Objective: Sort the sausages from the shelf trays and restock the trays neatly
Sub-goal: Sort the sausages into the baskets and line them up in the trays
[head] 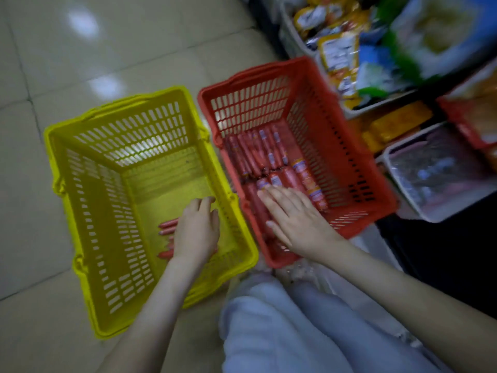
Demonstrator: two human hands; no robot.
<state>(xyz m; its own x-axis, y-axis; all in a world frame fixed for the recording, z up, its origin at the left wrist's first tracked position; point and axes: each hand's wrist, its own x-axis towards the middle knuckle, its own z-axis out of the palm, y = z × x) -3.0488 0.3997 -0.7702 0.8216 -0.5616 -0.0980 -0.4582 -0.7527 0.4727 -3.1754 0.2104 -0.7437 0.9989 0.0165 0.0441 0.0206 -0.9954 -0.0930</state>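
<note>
Nearest the person, at the near end of the red basket [349, 157], the right hand [293, 216] lies palm down with its fingers [271, 196] straight and spread. I judge the first risk to be here. A flat, splayed hand has no hold on anything, and these smooth wrapped sausages [258, 154] would roll or skid sideways under it and spoil the rows. Raking up several at once could also mix the thick ones with the thin ones.

Just left of the red basket stands the yellow basket [53, 157], with the left hand [197, 232] lowered over a few thin sausages [168, 224]. That hand's fingers are close together and bent downward. Whether they actually hold a sausage cannot be told, because the hand covers them. A loose hold there could let one slip through the slotted wall or drop short of its pile.

Beyond and right of the red basket, the shelf trays [457, 210] are blurred and crowded with other packets. Restocking into the wrong one looks an easy mistake.

In the red basket the spread fingertips touch the near ends of the fatter sausages, and the thin ones lie in a row beyond them, towards the far wall. In the yellow basket the sausage ends stick out from under the left hand, on the side away from the red basket.
</note>
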